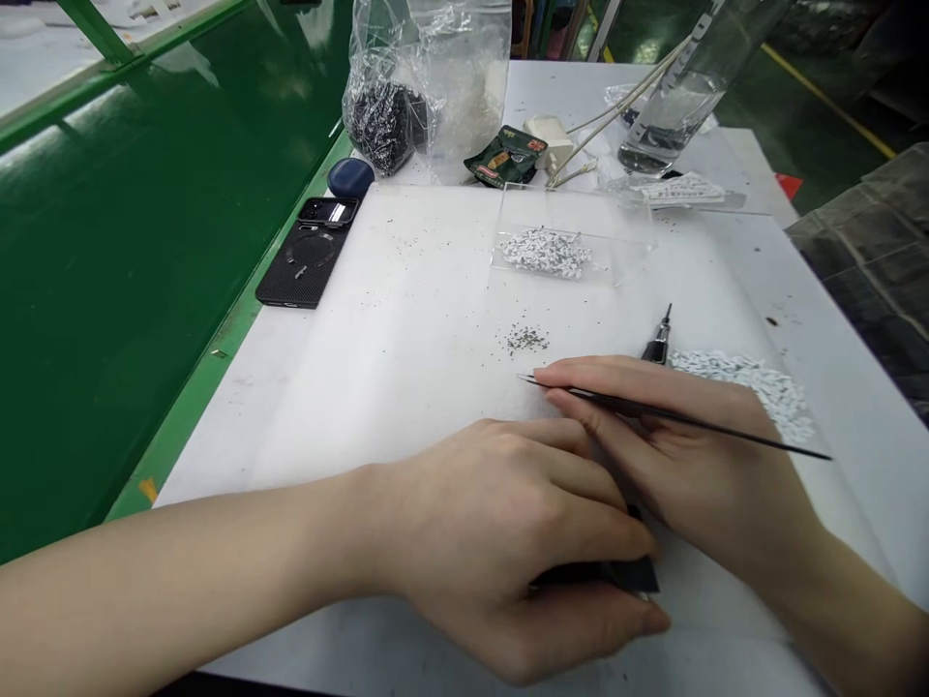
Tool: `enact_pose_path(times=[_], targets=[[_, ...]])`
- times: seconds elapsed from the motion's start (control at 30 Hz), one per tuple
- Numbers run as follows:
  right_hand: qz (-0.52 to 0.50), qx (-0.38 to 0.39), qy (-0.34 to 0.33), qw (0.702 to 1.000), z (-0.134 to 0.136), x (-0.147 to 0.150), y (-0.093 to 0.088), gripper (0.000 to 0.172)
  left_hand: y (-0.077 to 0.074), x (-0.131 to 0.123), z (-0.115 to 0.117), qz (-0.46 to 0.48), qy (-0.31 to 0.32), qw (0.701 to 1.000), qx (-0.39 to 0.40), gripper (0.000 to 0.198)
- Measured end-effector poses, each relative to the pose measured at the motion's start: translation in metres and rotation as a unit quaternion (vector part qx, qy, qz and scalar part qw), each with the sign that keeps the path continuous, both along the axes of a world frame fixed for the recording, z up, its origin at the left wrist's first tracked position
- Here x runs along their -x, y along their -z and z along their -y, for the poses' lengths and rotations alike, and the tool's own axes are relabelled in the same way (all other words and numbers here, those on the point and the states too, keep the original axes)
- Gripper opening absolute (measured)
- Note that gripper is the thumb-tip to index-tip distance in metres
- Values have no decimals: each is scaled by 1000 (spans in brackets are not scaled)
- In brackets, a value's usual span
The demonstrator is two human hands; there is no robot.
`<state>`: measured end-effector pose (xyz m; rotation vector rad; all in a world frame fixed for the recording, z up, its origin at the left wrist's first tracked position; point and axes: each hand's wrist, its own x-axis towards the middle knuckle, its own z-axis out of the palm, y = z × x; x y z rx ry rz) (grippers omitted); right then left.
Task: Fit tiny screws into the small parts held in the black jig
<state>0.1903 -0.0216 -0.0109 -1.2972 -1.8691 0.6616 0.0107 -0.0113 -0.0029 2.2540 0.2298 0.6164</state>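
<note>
My left hand (523, 532) is curled around a small black object (635, 573), mostly hidden under its fingers and palm. Thin black tweezers (697, 418) lie between the thumb and fingers of my right hand (682, 445), their tips pointing left over the white sheet. Just beyond the tips is a scattered pile of tiny dark pieces (526, 338). A clear tray (602, 215) farther back holds small white pieces (548, 253). More white pieces (780, 392) lie behind my right hand, beside a black pen-like tool (658, 341) with a metal tip.
A black phone (305, 261) and a dark blue case (350, 178) sit at the left edge. Along the back stand clear plastic bags (464, 87), a green packet (506, 156), a white block (550, 140) with a cable, and a clear bottle (672, 116) with liquid.
</note>
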Motion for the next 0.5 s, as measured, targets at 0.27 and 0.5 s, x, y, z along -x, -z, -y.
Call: enact_pose_path(times=[0.27, 0.5], targets=[[9, -4, -1, 1000, -1, 0, 0, 18, 1, 0, 1, -1, 3, 1000, 7, 29], [5, 5, 10, 1000, 0, -1, 1, 18, 1, 1, 1, 5, -2, 1000, -2, 24]])
